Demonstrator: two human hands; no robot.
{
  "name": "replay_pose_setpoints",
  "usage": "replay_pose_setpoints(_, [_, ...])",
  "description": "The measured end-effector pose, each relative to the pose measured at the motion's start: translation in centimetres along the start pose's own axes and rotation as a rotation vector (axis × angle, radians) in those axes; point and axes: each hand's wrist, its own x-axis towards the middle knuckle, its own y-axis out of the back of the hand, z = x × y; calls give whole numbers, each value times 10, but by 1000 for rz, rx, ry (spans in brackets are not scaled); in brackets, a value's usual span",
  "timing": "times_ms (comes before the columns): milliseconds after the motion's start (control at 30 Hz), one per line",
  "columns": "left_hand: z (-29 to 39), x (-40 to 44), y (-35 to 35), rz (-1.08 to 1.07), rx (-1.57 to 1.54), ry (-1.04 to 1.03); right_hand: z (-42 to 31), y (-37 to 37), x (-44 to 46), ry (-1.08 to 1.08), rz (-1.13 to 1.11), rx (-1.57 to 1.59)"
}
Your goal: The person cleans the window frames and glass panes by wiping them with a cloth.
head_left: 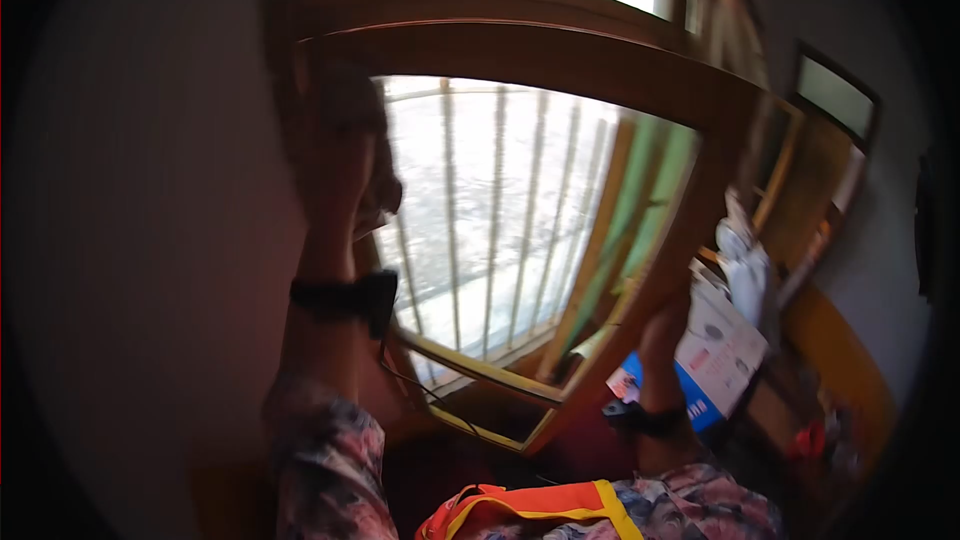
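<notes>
In the head view, the wooden window sash (560, 58) stands before the person, seemingly swung inward, not closed; the left hand (343, 165) is up at its left side, by a dark bunched shape (350, 100) that may be cloth; the right hand (668, 325) is low near its right side; shadow and blur keep me from telling how closed either grip is; how much is finished or left, I can't judge.
</notes>
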Motion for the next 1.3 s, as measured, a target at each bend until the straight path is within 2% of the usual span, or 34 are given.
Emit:
replay_pose_setpoints(33, [36,-16,3,-96,-188,187,-5,-3,0,13,12,-62])
replay_pose_setpoints(67, [72,-33,6,-160,-356,391,-10,-5,-1,-35,1,9])
replay_pose_setpoints(133, [38,-66,-11,-107,-95,118,-14,-9,2,-125,-40,136])
replay_pose_setpoints(200, [42,-74,-25,-70,23,-15,-19,-11,4,-205,-74,195])
replay_pose_setpoints(233, [63,-78,-32,-39,23,29,-20,-10,4,-154,-73,112])
replay_pose_setpoints(300, [108,-90,-49,19,-50,-57,-16,-8,3,32,-89,-92])
replay_pose_setpoints(367, [147,-103,-56,-134,257,-237,-24,-10,2,-6,-78,-60])
replay_pose_setpoints(433, [182,-103,-63,-250,314,-249,-24,-9,4,-54,-77,-32])
replay_pose_setpoints(500, [190,-97,-64,-267,272,-300,-13,-10,9,-106,-97,36])
replay_pose_setpoints(533, [191,-96,-65,-277,230,-350,-15,-9,10,-74,-93,-78])
replay_pose_setpoints(567, [188,-97,-65,-271,209,-408,-11,-9,10,-106,-93,-97])
replay_pose_setpoints(633, [188,-105,-62,-475,298,-496,1,-10,13,-68,-83,-58])
replay_pose_setpoints(667, [182,-112,-62,-499,291,-473,2,-11,14,-93,-90,-79])
replay_pose_setpoints(767, [160,-139,-66,-433,247,-549,-12,-16,16,-74,-84,35])
replay_pose_setpoints(833, [138,-177,-68,-418,397,-574,-22,-19,17,-106,-81,98])
replay_pose_setpoints(867, [123,-202,-69,-419,388,-582,-22,-10,19,-128,-200,-117])
replay_pose_setpoints(900, [108,-229,-69,-417,378,-589,-17,-9,21,-136,-202,-122])
replay_pose_setpoints(1000, [82,-284,-63,-517,315,-478,11,-6,26,-6,-188,-190])
replay_pose_setpoints(1033, [68,-311,-64,-518,344,-517,7,-6,23,-17,-197,-204])
replay_pose_setpoints(1100, [38,-364,-60,-611,332,-554,-5,-15,22,2,-106,-17])
replay_pose_setpoints(1167, [17,-408,-48,-871,368,-520,2,-13,25,-54,-109,62])
replay_pose_setpoints(1233, [8,-422,-35,-934,400,-495,3,-16,25,-161,-98,203])
replay_pose_setpoints(1300, [8,-418,-36,-960,362,-427,2,-15,24,-51,-83,102])
